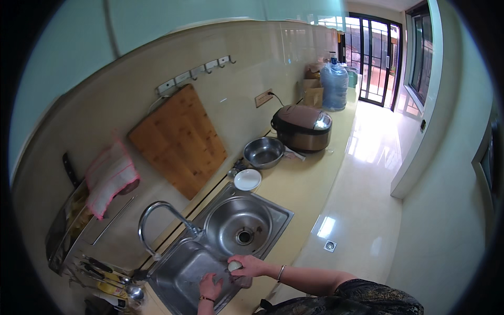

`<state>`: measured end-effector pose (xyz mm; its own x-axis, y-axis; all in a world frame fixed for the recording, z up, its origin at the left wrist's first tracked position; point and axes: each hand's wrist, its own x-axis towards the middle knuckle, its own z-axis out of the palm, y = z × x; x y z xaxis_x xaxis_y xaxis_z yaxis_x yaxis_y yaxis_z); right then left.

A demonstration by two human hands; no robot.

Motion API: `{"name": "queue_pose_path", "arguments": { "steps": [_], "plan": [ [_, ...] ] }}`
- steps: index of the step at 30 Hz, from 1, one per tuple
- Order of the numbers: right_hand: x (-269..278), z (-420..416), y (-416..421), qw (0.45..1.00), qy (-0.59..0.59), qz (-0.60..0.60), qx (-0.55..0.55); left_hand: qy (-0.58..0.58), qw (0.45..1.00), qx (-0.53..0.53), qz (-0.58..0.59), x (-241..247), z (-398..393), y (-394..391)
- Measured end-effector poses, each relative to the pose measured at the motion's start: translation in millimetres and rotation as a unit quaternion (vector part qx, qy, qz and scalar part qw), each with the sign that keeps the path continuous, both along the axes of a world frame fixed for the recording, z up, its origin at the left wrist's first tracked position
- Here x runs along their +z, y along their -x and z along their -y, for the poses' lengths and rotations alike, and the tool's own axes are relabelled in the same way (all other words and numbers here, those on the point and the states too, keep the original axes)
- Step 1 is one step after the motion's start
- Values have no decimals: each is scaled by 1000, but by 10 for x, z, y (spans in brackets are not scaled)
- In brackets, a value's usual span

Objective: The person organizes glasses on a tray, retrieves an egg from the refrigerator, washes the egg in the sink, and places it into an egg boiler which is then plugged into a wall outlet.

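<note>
My right hand [251, 265] grips a pale, rounded object [235, 266], possibly an egg or a peeled vegetable, over the front of the rectangular sink basin [185, 264]. Inside that basin, my left hand [210, 287] has its fingers apart and appears to hold nothing. A pinkish item [242, 281] shows just below my right hand by the sink's front rim; what it is cannot be made out. The curved chrome faucet [157, 206] arches over the basin's back edge. Beside it lies the round basin [222, 220] with its drain uncovered.
Behind the round basin stand a white dish [247, 180], a steel bowl [264, 152] and a rice cooker [303, 128]. A wooden cutting board [179, 141] hangs on the wall. Ladles and other utensils [106, 275] crowd the left. A large water bottle [334, 86] stands farther along the counter.
</note>
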<state>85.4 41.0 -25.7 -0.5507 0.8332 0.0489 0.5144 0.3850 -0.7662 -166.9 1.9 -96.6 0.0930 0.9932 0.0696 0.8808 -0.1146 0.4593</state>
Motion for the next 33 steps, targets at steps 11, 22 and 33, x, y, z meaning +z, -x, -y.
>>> {"name": "queue_pose_path", "arguments": {
  "steps": [11, 22, 33],
  "plan": [
    [414, -182, -2358, 989, -34, -83, -118, -69, 986, -141, 48, 107, -639, -2461],
    [163, -1059, -4010, 969, 84, -184, -142, 187, 952, -175, 170, 283, -1462, -4590],
    [8, -2418, -6343, 904, 238, -302, -188, 283, 912, -199, 221, 81, -2676, -6694]
  ]
}}
